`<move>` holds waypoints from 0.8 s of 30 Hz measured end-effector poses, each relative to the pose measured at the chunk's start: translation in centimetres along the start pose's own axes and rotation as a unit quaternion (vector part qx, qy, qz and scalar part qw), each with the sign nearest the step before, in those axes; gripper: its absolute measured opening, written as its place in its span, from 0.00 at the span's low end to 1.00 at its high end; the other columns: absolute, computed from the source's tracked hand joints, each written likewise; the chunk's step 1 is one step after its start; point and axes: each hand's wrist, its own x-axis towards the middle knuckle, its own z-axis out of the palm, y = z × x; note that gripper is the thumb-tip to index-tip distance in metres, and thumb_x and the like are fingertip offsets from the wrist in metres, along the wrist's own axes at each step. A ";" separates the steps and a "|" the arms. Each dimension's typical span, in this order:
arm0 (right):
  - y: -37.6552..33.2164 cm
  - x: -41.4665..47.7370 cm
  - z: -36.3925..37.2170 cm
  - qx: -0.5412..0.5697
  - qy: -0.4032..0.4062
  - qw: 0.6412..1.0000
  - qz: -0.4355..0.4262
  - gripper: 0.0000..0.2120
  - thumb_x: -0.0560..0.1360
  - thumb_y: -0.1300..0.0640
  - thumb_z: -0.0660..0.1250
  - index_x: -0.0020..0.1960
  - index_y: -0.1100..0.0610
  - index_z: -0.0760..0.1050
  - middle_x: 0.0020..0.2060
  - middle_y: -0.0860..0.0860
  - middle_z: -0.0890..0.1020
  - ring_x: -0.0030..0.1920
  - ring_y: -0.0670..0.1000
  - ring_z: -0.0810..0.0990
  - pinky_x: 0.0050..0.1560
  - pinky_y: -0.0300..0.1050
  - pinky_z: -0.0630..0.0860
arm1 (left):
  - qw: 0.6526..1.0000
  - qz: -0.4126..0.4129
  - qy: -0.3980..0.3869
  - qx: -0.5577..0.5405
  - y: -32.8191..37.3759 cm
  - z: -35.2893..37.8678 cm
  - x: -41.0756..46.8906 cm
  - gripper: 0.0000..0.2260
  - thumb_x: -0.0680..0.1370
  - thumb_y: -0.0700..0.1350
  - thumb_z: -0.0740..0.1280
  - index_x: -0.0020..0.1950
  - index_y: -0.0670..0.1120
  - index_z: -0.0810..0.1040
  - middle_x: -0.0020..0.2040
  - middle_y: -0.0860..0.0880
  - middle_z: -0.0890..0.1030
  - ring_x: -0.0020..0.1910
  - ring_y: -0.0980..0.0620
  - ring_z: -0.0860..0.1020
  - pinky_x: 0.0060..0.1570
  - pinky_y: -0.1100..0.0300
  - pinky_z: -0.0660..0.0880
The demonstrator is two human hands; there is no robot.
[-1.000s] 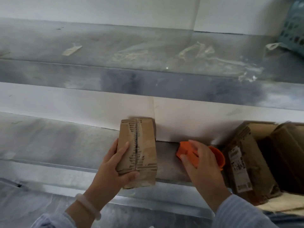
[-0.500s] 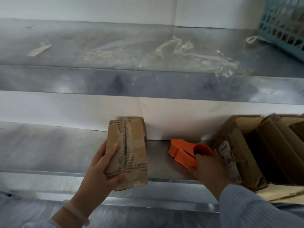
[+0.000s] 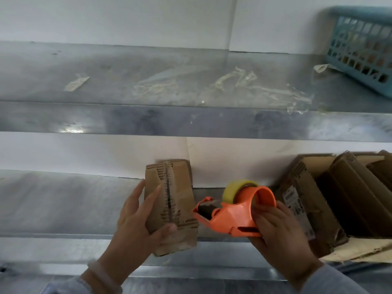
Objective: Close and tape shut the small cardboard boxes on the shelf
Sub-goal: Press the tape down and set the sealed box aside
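A person's two hands worked at a metal shelf (image 3: 63, 204). The left hand (image 3: 135, 230) held a small cardboard box (image 3: 169, 200), thumb curled over the near end of its top face and fingers laid along its left side. The flaps were folded shut. The centre seam (image 3: 168, 198) ran lengthwise, pointing away from the person, as did the box's long axis. The near end overhung the shelf's front lip; whether the box rested on the shelf could not be told.

Just right of that hand, the right hand (image 3: 277, 234) gripped an orange tape dispenser (image 3: 231, 217) carrying a pale yellow tape roll (image 3: 231, 192). The dispenser's nose pointed left, close beside the box's near right edge but apparently not touching it. It lay crosswise to the seam, so it would probably need turning in line with the seam before tape could run along it.

Right of the right hand stood an open carton (image 3: 307, 209) with more boxes leaning inside.
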 end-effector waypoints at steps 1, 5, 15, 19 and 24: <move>-0.4 0.4 -0.3 0.008 0.012 1.000 -0.018 0.14 0.70 0.48 0.66 0.44 0.58 0.82 0.41 0.52 0.85 0.49 0.52 0.79 0.57 0.53 0.73 | 0.999 0.024 0.025 -0.011 0.8 -0.3 0.4 0.34 0.67 0.77 0.61 0.71 0.70 0.61 0.76 0.67 0.50 0.76 0.53 0.57 0.72 0.44 0.64; -1.7 1.7 -0.9 0.040 0.019 0.996 -0.082 0.13 0.69 0.51 0.69 0.51 0.56 0.78 0.45 0.51 0.85 0.53 0.51 0.78 0.62 0.50 0.70 | 0.994 0.080 -0.019 -0.075 6.0 -2.4 2.7 0.26 0.71 0.75 0.56 0.67 0.68 0.68 0.68 0.69 0.68 0.69 0.66 0.67 0.66 0.65 0.65; -3.7 3.0 -1.4 0.082 0.043 0.994 -0.056 0.13 0.73 0.49 0.67 0.54 0.54 0.74 0.46 0.51 0.85 0.55 0.50 0.79 0.60 0.54 0.73 | 0.940 0.103 -0.208 -0.250 8.9 -5.5 4.4 0.19 0.73 0.63 0.69 0.57 0.54 0.83 0.61 0.57 0.80 0.62 0.57 0.78 0.59 0.63 0.75; -4.0 2.8 -1.1 0.077 0.049 0.996 -0.024 0.13 0.70 0.50 0.69 0.48 0.60 0.81 0.44 0.53 0.85 0.54 0.51 0.79 0.57 0.54 0.73 | 0.927 0.124 -0.227 -0.272 8.0 -6.6 3.4 0.17 0.69 0.64 0.72 0.54 0.59 0.84 0.59 0.57 0.82 0.60 0.55 0.80 0.57 0.64 0.75; -4.3 2.3 -0.4 0.077 0.038 0.996 0.002 0.14 0.70 0.50 0.69 0.45 0.61 0.82 0.45 0.53 0.85 0.53 0.51 0.79 0.59 0.48 0.72 | 0.953 0.187 -0.186 -0.151 8.2 -7.0 3.4 0.12 0.70 0.57 0.71 0.53 0.65 0.82 0.54 0.65 0.82 0.56 0.62 0.79 0.54 0.73 0.70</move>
